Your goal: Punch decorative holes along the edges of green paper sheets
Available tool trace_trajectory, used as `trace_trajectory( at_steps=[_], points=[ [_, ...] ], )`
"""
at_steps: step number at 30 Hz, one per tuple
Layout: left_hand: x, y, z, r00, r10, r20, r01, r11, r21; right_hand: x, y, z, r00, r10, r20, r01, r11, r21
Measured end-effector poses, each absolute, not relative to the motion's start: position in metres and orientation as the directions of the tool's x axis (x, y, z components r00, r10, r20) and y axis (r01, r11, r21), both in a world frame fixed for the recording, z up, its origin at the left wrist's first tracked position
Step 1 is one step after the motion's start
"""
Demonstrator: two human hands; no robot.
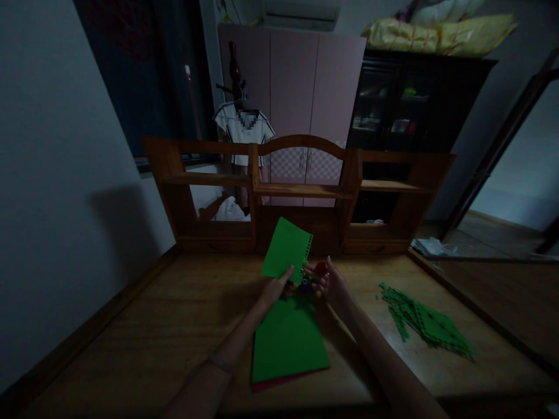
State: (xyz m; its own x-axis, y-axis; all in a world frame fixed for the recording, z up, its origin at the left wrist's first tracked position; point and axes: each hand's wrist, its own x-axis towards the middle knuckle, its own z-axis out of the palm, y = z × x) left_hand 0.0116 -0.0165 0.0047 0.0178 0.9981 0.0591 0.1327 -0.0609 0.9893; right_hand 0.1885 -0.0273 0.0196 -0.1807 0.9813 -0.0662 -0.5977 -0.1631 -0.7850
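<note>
My left hand (276, 289) is closed on the lower edge of a green sheet (286, 249), thumb on top. The sheet is tilted up, with a row of punched holes down its right edge. My right hand (334, 286) is beside that edge, thumb raised and fingers spread toward the holes. A round red thing (321, 268) shows between its thumb and fingers; I cannot tell whether it is held or lies behind. Just below the sheet is a small dark blue thing (305, 286), partly hidden. Nearer me lies a green stack of sheets (288, 343) with a red layer underneath.
On the right of the wooden desk (187, 314) lies a heap of green cut pieces and strips (428, 320). A wooden shelf unit (301, 189) stands along the back edge. A wall (56, 244) rises at the left.
</note>
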Motion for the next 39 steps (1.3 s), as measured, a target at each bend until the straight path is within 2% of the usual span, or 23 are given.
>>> trace_trajectory(
  at_steps=[3, 5, 7, 9, 11, 13, 15, 17, 22, 25, 28, 31, 35, 39],
  points=[
    [0.008, -0.014, 0.002, 0.003, 0.998, 0.061, 0.159, -0.06, 0.985, 0.193, -0.027, 0.021, -0.092, 0.994, -0.052, -0.527, -0.093, -0.845],
    [0.005, -0.011, -0.001, -0.026, 0.998, 0.05, 0.182, -0.045, 0.982, 0.2, -0.029, 0.023, 0.044, 0.998, 0.043, -0.437, 0.058, -0.898],
    [0.003, -0.008, -0.005, -0.036, 0.999, 0.034, 0.197, -0.026, 0.98, 0.212, -0.031, 0.025, 0.2, 0.96, 0.194, -0.251, 0.242, -0.937],
    [0.001, -0.005, -0.01, -0.029, 0.999, 0.021, 0.2, -0.015, 0.98, 0.224, -0.033, 0.025, 0.34, 0.874, 0.346, 0.045, 0.353, -0.935],
    [0.001, -0.002, -0.014, -0.038, 0.999, 0.016, 0.194, -0.009, 0.981, 0.234, -0.031, 0.023, 0.4, 0.802, 0.444, 0.334, 0.323, -0.885],
    [0.0, 0.001, -0.018, -0.074, 0.997, 0.024, 0.188, -0.01, 0.982, 0.242, -0.027, 0.016, 0.429, 0.773, 0.467, 0.559, 0.179, -0.81],
    [0.0, 0.003, -0.019, -0.107, 0.994, 0.031, 0.18, -0.011, 0.984, 0.246, -0.022, 0.007, 0.43, 0.767, 0.476, 0.709, 0.04, -0.704],
    [-0.001, 0.003, -0.019, -0.121, 0.993, 0.01, 0.164, 0.01, 0.986, 0.248, -0.017, -0.004, 0.426, 0.765, 0.483, 0.789, -0.053, -0.613],
    [-0.002, 0.002, -0.015, -0.12, 0.993, -0.008, 0.165, 0.028, 0.986, 0.253, -0.01, -0.023, 0.337, 0.803, 0.492, 0.874, -0.073, -0.48],
    [-0.002, 0.001, -0.014, -0.113, 0.993, 0.017, 0.162, 0.002, 0.987, 0.257, -0.007, -0.027, 0.306, 0.787, 0.535, 0.895, -0.046, -0.444],
    [-0.001, 0.001, -0.012, -0.127, 0.991, -0.036, 0.137, 0.053, 0.989, 0.26, -0.005, -0.028, 0.289, 0.784, 0.549, 0.9, -0.028, -0.434],
    [0.0, 0.0, -0.013, -0.131, 0.99, -0.059, 0.111, 0.074, 0.991, 0.26, -0.006, -0.028, 0.289, 0.804, 0.52, 0.89, -0.026, -0.455],
    [0.0, 0.0, -0.014, -0.133, 0.991, -0.013, 0.12, 0.029, 0.992, 0.254, -0.01, -0.023, 0.339, 0.772, 0.538, 0.851, -0.008, -0.525],
    [0.0, 0.0, -0.012, -0.132, 0.991, -0.02, 0.106, 0.034, 0.994, 0.246, -0.014, -0.001, 0.381, 0.702, 0.601, 0.745, 0.152, -0.65]
  ],
)
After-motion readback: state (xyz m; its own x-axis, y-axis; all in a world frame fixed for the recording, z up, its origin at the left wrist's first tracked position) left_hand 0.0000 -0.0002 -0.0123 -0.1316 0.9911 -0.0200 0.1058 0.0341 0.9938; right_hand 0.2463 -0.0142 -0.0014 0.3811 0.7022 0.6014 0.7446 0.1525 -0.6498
